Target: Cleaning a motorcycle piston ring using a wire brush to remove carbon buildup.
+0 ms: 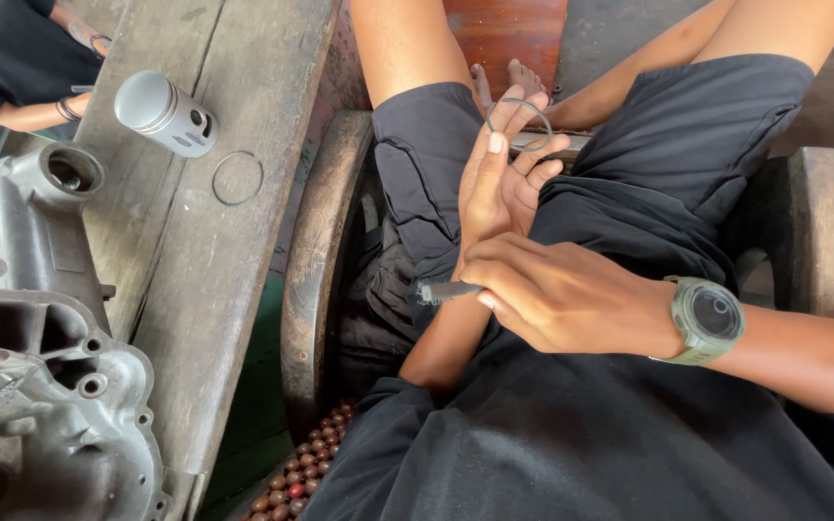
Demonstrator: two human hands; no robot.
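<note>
Seemingly light, thin and springy, the metal ring [518, 123] is pinched at its rim by left hand [499, 183] fingers; right hand [557, 294] clenches a small file [444, 290].

Grey engine casing [41, 386], piston [164, 114], loose ring [237, 178] on wooden bench [243, 77].

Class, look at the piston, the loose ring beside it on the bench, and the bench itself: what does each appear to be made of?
Piston: probably cast aluminium, going by its dull silver-grey sheen.
Loose ring: likely steel; it is thin, dark grey and holds its round shape.
Bench: unfinished wood, grey and weathered, with visible grain and plank seams.
</note>
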